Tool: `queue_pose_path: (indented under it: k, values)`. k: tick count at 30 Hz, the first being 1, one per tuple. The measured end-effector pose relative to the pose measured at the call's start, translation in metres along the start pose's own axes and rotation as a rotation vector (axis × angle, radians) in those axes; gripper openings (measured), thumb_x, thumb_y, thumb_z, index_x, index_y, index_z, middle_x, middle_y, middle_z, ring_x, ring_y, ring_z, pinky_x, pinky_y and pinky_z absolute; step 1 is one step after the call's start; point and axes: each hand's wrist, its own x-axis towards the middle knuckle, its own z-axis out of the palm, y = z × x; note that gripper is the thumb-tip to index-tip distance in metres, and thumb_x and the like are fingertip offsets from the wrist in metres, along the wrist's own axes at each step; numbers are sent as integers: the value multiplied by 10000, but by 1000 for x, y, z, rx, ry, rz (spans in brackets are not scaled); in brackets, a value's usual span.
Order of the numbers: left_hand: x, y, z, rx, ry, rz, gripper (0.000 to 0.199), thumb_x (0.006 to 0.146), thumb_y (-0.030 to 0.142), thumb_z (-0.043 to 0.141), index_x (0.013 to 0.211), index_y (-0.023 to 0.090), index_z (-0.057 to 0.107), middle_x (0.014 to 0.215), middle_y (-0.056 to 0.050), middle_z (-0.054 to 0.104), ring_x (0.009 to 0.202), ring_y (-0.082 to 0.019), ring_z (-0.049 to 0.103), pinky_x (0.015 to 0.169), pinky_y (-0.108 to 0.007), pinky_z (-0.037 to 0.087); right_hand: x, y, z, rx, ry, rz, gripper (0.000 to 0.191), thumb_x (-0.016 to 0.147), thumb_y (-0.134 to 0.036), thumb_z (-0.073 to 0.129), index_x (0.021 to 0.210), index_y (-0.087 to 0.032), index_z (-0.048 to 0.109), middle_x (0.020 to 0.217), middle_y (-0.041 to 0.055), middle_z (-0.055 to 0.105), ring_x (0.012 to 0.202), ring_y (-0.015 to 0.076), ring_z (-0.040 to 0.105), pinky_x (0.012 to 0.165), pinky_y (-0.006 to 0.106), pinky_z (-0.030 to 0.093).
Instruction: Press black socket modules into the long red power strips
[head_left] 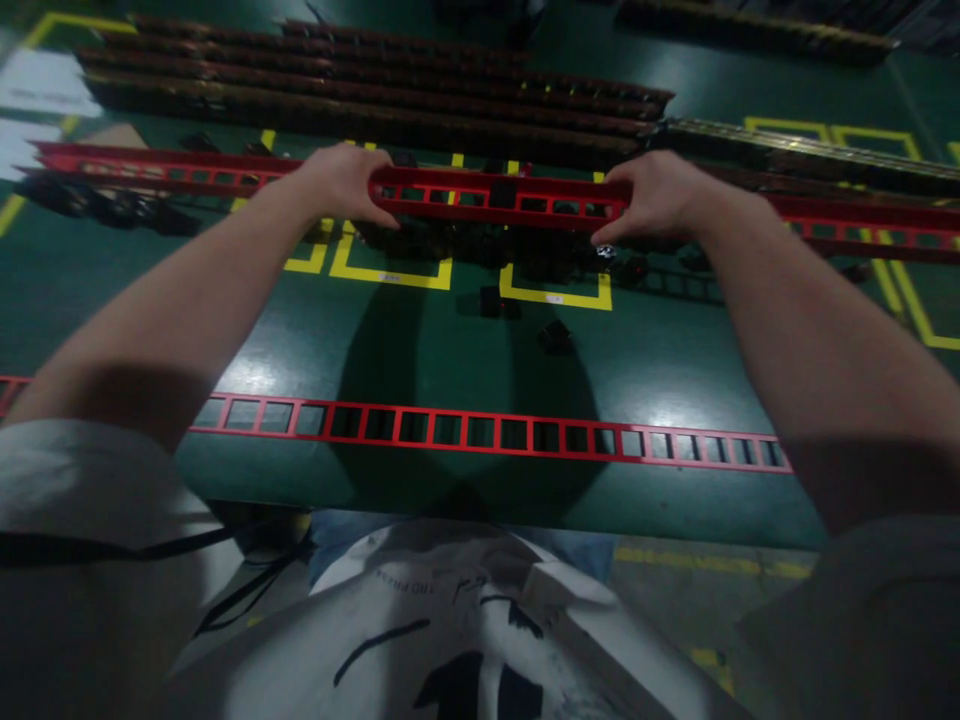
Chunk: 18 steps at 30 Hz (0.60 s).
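A long red slotted rail [450,192] runs across the view, raised above the green table. My left hand [349,185] grips it left of centre, thumb below and fingers over the top. On the right, my right hand [649,197] holds the same rail in a like grip. A small black block sits on the rail between my hands. Nearer my body, a flat red ladder-like strip [480,432] lies on the table, touched by neither hand.
Several dark brown rails [375,95] lie stacked at the back of the green table [450,360]. Yellow tape rectangles [390,278] mark the surface. Two small black parts, one a block [491,301] and one a piece [555,336], rest between the red rails.
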Motion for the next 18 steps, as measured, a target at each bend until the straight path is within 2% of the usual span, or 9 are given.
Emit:
queue_pose_path:
  k: [3,8,13,18]
  values:
    - [-1,2,-4,-17,13,-3,895,759,833,652,1435,252,576,1277,-28,720,1092,-245,585,979,-394,458,5,0,-8,-117,-3,-21,725,565,-788,868,1152,-401,691,1037,61,756,1147,360,524,1010,577,387]
    - [-5,11,-21,1,58,24,806,769,801,690,1330,225,652,1150,-47,754,1094,-253,617,974,-350,454,5,-1,-22,-264,-39,-57,561,650,-571,910,1094,-314,683,1135,73,736,1081,324,571,941,514,423]
    - [-6,21,-35,58,68,29,720,779,698,740,1315,222,678,1111,-56,761,1053,-265,656,924,-329,476,0,0,-16,-305,16,-49,449,704,-403,889,1055,-219,677,1057,95,725,978,303,630,835,427,449]
    - [-6,27,-43,94,42,54,678,786,668,745,1289,216,691,1074,-70,734,1020,-289,667,920,-373,482,-6,4,-9,-269,14,-77,444,710,-489,885,1025,-257,676,992,66,707,971,318,643,829,425,473]
